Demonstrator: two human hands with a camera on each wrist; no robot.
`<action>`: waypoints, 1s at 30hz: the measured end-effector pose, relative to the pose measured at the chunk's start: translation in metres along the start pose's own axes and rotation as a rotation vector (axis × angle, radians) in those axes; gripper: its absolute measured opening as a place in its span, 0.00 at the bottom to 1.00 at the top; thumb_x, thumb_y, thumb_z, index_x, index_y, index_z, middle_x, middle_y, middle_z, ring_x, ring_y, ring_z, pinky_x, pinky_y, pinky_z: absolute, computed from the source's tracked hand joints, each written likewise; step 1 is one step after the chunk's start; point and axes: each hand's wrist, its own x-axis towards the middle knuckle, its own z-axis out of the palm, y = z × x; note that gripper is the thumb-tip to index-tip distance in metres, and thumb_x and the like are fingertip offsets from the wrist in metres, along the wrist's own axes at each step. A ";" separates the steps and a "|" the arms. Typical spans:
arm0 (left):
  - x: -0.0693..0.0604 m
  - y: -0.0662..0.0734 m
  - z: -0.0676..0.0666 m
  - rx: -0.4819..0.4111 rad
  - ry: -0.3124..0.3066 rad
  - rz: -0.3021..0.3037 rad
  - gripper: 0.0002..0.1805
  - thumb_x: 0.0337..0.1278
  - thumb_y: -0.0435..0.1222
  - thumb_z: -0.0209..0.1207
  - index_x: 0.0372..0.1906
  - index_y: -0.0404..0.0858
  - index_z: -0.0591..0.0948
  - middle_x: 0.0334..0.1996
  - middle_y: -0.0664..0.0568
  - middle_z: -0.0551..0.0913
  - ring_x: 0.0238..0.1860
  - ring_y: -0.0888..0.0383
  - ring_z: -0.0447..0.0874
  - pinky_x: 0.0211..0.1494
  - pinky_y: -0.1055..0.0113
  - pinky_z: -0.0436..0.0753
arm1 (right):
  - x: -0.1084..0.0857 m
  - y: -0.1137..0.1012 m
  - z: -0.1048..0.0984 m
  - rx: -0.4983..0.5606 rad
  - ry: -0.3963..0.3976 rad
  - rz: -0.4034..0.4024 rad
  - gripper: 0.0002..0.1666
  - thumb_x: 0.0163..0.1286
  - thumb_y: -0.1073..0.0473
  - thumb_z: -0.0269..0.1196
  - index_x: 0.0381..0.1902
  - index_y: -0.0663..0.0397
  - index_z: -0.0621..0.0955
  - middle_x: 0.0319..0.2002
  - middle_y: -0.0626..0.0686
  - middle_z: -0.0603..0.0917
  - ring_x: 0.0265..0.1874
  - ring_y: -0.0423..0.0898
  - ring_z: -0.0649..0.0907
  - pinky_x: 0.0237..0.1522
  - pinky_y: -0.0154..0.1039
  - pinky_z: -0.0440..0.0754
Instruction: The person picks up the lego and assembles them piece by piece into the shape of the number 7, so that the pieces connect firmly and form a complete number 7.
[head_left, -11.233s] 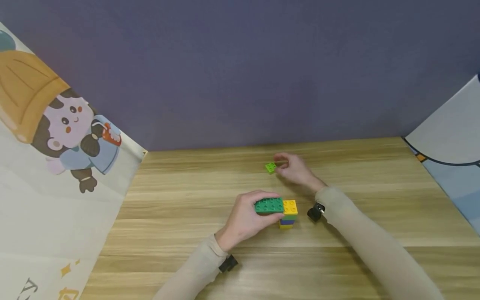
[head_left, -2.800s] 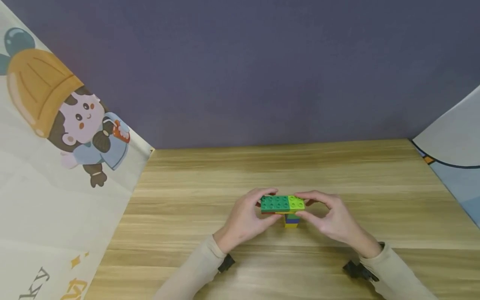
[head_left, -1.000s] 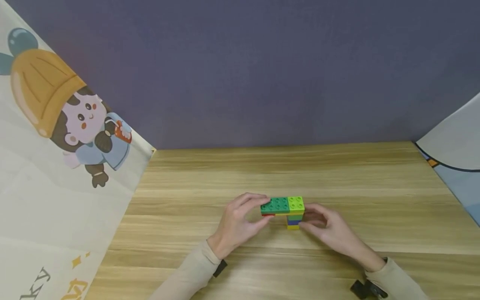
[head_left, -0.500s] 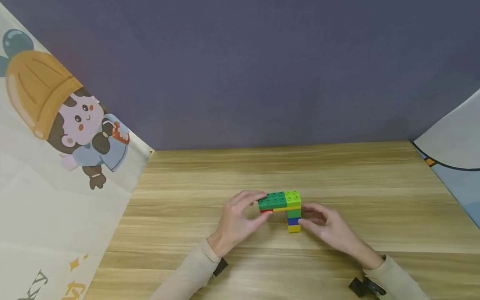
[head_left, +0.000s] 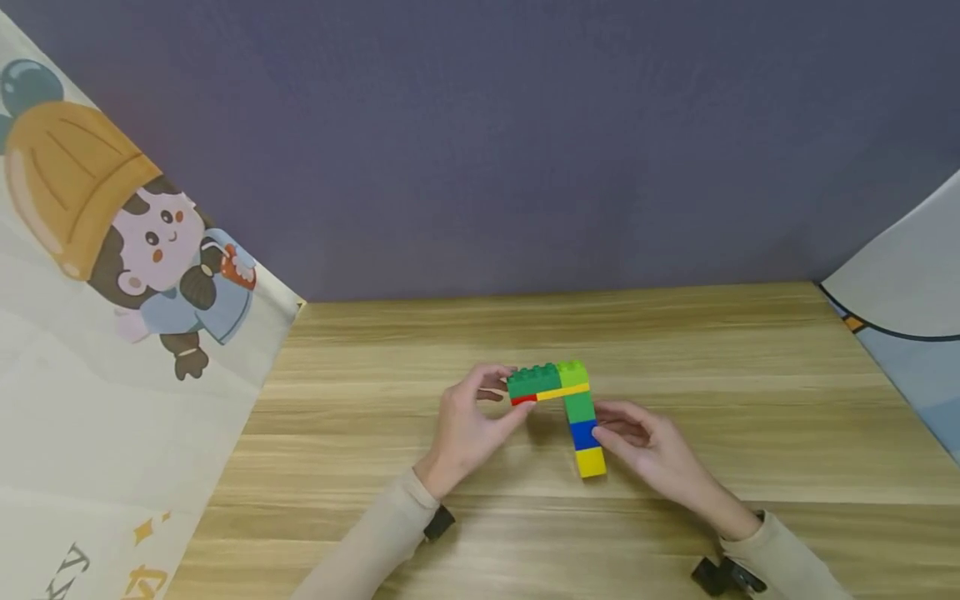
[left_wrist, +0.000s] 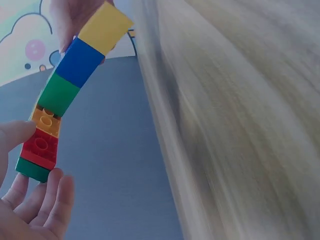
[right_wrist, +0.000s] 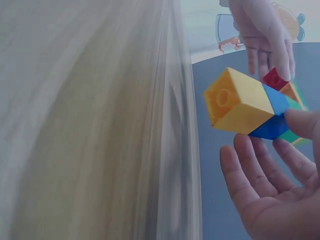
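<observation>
Both hands hold one toy building-block assembly, tilted so its front faces the head camera. Its column has a yellow block (head_left: 590,462) at the bottom, a blue block (head_left: 583,434) and a green block (head_left: 579,407). Across the top runs an arm: a thin yellow block (head_left: 562,392) and a red block (head_left: 524,400) below, a dark green block (head_left: 534,381) and a lime block (head_left: 573,373) above. My left hand (head_left: 467,429) pinches the arm's free end, thumb at the red block. My right hand (head_left: 654,446) grips the column around the blue block.
The wooden table (head_left: 360,400) lies beneath the hands. A dark blue-grey panel (head_left: 525,150) rises behind it. Printed cartoon panels stand at the left (head_left: 90,417) and the right (head_left: 907,283).
The lime block, on the table 11.2 seconds ago, now sits beside the dark green block on top. Over the last second the assembly has tipped back, showing more of the column's front.
</observation>
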 end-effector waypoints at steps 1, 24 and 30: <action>0.002 0.000 0.000 -0.022 -0.003 -0.024 0.23 0.53 0.33 0.79 0.53 0.36 0.83 0.49 0.47 0.92 0.41 0.53 0.92 0.45 0.53 0.92 | 0.000 -0.001 0.000 -0.002 0.005 0.007 0.21 0.76 0.62 0.68 0.62 0.64 0.83 0.54 0.61 0.89 0.47 0.35 0.88 0.50 0.31 0.88; 0.030 -0.020 0.006 0.031 -0.050 -0.170 0.23 0.59 0.41 0.76 0.56 0.36 0.86 0.49 0.45 0.90 0.44 0.44 0.92 0.46 0.59 0.92 | 0.007 -0.010 0.004 0.059 0.012 0.181 0.29 0.75 0.54 0.71 0.69 0.58 0.79 0.64 0.64 0.85 0.49 0.52 0.91 0.46 0.33 0.88; 0.039 -0.031 0.009 0.081 -0.118 -0.273 0.25 0.60 0.46 0.76 0.57 0.39 0.87 0.52 0.46 0.91 0.42 0.54 0.93 0.43 0.65 0.91 | 0.015 -0.009 0.006 0.062 -0.005 0.259 0.34 0.75 0.50 0.70 0.72 0.60 0.77 0.66 0.65 0.83 0.51 0.51 0.90 0.47 0.31 0.87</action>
